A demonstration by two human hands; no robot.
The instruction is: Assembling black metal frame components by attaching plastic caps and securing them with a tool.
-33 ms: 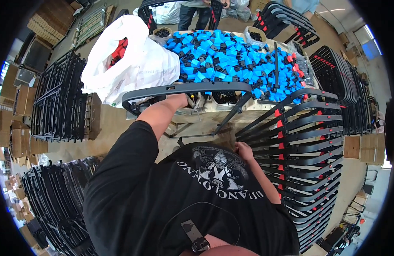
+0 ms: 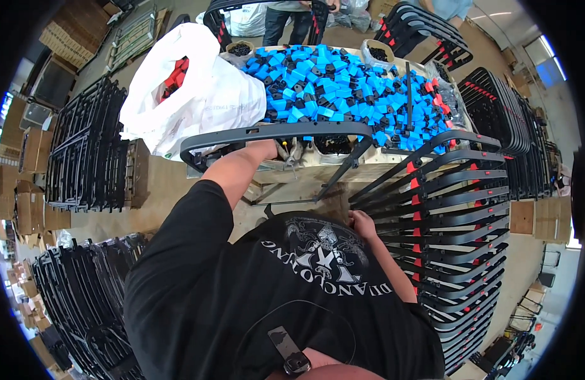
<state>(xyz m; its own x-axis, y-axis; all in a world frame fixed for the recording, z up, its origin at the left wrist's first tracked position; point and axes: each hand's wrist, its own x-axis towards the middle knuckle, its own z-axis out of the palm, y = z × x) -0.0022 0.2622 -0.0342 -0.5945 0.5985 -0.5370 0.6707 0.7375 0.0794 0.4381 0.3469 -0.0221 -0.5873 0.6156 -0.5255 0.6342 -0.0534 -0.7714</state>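
A black tubular frame (image 2: 280,131) stands between me and the table, its top bar running across in front of the table edge. My left hand (image 2: 264,149) reaches to just below that bar, with its fingers hidden. Right beside it is a grey metal tool (image 2: 295,154) whose kind I cannot make out. Close to my shirt, my right hand (image 2: 362,224) is closed with curled fingers; whatever it may hold is hidden. Next to this hand begins a row of black frames (image 2: 457,212) with red pieces on them.
Blue and black plastic pieces (image 2: 334,85) cover the table. A white sack (image 2: 210,95) with red pieces stands at its left, a container of small black parts (image 2: 334,145) at its near edge. Stacked black frames (image 2: 86,145) stand left. Across the table a person (image 2: 292,22) stands.
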